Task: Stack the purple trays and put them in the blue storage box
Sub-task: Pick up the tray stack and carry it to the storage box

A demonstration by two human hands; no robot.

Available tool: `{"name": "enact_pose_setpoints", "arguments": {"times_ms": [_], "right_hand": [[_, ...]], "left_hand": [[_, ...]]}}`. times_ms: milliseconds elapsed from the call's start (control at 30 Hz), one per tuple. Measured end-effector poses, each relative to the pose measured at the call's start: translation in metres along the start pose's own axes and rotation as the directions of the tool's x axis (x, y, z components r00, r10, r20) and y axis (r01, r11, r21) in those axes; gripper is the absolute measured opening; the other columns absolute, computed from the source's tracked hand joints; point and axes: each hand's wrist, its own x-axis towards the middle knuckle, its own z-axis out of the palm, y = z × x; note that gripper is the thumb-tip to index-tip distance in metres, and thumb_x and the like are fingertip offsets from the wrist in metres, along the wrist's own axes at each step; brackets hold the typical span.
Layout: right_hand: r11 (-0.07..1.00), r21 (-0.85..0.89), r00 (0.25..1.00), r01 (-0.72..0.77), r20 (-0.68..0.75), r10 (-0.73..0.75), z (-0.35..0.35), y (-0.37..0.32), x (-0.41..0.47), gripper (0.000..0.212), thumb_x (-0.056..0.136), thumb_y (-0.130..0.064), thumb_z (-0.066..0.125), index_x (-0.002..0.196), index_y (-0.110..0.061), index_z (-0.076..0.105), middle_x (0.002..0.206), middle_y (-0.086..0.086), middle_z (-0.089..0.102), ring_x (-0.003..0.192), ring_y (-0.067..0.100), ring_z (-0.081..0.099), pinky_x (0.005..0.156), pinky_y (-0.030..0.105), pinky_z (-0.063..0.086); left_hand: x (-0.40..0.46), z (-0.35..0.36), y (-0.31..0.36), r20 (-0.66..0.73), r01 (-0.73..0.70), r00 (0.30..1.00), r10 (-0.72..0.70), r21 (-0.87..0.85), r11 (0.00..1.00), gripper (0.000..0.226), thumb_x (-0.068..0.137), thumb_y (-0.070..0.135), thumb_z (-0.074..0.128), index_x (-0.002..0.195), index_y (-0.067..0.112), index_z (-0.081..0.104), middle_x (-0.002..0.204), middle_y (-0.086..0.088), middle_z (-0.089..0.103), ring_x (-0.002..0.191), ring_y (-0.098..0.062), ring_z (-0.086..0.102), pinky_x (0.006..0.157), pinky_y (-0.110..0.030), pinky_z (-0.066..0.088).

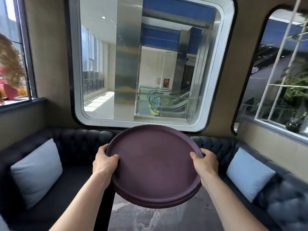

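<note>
Trays (154,165), round and purple, sit nested in one stack (two rims show at the near edge) held in the air above the marbled table (150,219), tilted so the hollow faces up and toward the wearer, far rim higher; being round, the stack has no long axis. Left hand (104,161) and right hand (205,161) clamp opposite sides, thumbs over the rim. Blue storage box is out of view, so I judge the carry wants level rims, steady pressure and a turn to find it.
</note>
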Motion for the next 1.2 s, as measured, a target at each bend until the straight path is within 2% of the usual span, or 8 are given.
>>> {"name": "enact_pose_setpoints", "arguments": {"times_ms": [233,400,533,667,833,900,1000,1200], "right_hand": [[0.998,0.018,0.989,-0.068,-0.129,0.070,-0.063,0.028,0.018,0.041,0.087,-0.027,0.068,0.126,-0.016,0.059,0.121,0.008,0.064,0.094,0.027,0.060,0.078,0.032,0.047],[0.991,0.026,0.936,-0.132,-0.326,0.133,-0.161,0.070,0.031,0.021,0.086,-0.037,0.064,0.095,-0.018,0.063,0.098,0.006,0.068,0.082,0.028,0.059,0.072,0.033,0.047],[0.973,-0.039,0.897,-0.229,-0.396,0.196,-0.257,0.105,0.040,0.023,0.093,-0.041,0.055,0.086,-0.019,0.056,0.087,0.005,0.059,0.084,0.030,0.055,0.080,0.041,0.051],[0.949,-0.055,0.857,-0.311,-0.449,0.255,-0.352,0.144,0.034,0.032,0.094,-0.037,0.054,0.076,-0.011,0.057,0.085,0.009,0.062,0.077,0.027,0.056,0.072,0.034,0.047],[0.935,-0.097,0.795,-0.340,-0.561,0.231,-0.447,0.181,0.020,0.037,0.092,-0.029,0.059,0.059,-0.013,0.054,0.057,0.001,0.051,0.054,0.022,0.045,0.054,0.030,0.038],[0.923,-0.104,0.767,-0.370,-0.594,0.240,-0.478,0.192,0.013,0.036,0.091,-0.028,0.061,0.062,-0.007,0.057,0.055,0.003,0.052,0.050,0.021,0.046,0.049,0.028,0.038],[0.921,-0.090,0.740,-0.379,-0.628,0.243,-0.512,0.209,0.006,0.033,0.090,-0.026,0.062,0.071,0.001,0.060,0.057,0.006,0.056,0.051,0.023,0.048,0.049,0.030,0.039],[0.921,-0.047,0.711,-0.387,-0.651,0.265,-0.549,0.228,-0.004,0.036,0.090,-0.027,0.062,0.060,-0.010,0.057,0.062,0.006,0.059,0.058,0.024,0.052,0.059,0.033,0.043]], "left_hand": [[-0.027,0.062,0.005,0.099,0.000,0.995,-0.002,0.019,1.000,0.059,0.072,0.018,0.065,0.127,0.037,0.056,0.107,0.004,0.067,0.095,-0.024,0.065,0.085,-0.042,0.056],[-0.069,0.145,0.006,0.291,0.061,0.955,-0.049,-0.031,0.998,0.039,0.073,0.019,0.064,0.107,0.034,0.057,0.097,-0.006,0.071,0.084,-0.032,0.071,0.075,-0.050,0.061],[-0.122,0.220,0.007,0.366,0.041,0.930,-0.033,-0.015,0.999,0.014,0.084,0.036,0.065,0.092,0.027,0.059,0.096,-0.011,0.070,0.088,-0.036,0.069,0.078,-0.050,0.059],[-0.181,0.285,0.004,0.425,0.003,0.905,-0.027,0.057,0.998,0.021,0.089,0.040,0.060,0.084,0.019,0.060,0.086,-0.010,0.068,0.089,-0.036,0.066,0.082,-0.047,0.055],[-0.250,0.350,0.001,0.605,0.136,0.784,-0.141,0.054,0.989,0.020,0.090,0.027,0.067,0.100,0.011,0.073,0.096,-0.012,0.074,0.087,-0.032,0.070,0.081,-0.043,0.059],[-0.276,0.371,0.001,0.648,0.198,0.740,-0.183,0.050,0.979,0.019,0.091,0.023,0.068,0.090,0.004,0.072,0.089,-0.014,0.074,0.080,-0.031,0.070,0.073,-0.039,0.059],[-0.307,0.395,0.002,0.699,0.216,0.689,-0.190,0.052,0.975,0.019,0.090,0.020,0.068,0.098,0.004,0.073,0.094,-0.018,0.074,0.089,-0.037,0.071,0.085,-0.050,0.059],[-0.347,0.420,-0.004,0.685,0.195,0.697,-0.210,0.101,0.976,0.031,0.089,0.030,0.065,0.105,0.005,0.073,0.100,-0.017,0.074,0.096,-0.038,0.070,0.093,-0.052,0.056]]}}
